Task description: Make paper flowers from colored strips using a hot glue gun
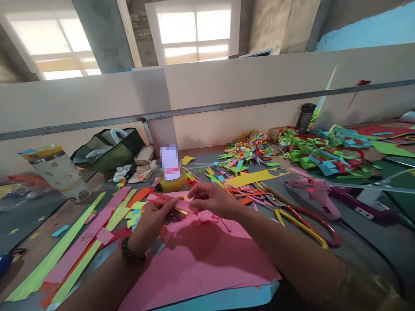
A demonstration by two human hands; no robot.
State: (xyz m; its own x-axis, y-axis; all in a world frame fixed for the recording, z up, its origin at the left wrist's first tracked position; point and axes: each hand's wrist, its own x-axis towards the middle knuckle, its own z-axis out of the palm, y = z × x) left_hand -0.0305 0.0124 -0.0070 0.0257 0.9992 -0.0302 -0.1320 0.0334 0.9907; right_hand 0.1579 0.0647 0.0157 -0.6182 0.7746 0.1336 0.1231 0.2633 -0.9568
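Both hands meet over a large pink paper sheet (207,263) at the middle of the table. My left hand (158,220), with a dark beaded bracelet at its wrist, pinches one end of a narrow pink paper strip (181,204). The fingers of my right hand (210,199) close on the strip's other end. Beneath my right hand lie small pink paper scraps (207,218). To the right rest scissors (301,218) with red and yellow handles. Beyond them a pink glue gun (317,194) lies on its side, a red light showing on it.
Long coloured paper strips (94,229) lie at the left, near a patterned tumbler (65,177). A phone (170,164) stands against a tape roll (173,181) ahead. Folded paper flowers (248,149) and paper baskets (333,151) are piled at the back right. A green bag (106,147) is by the wall.
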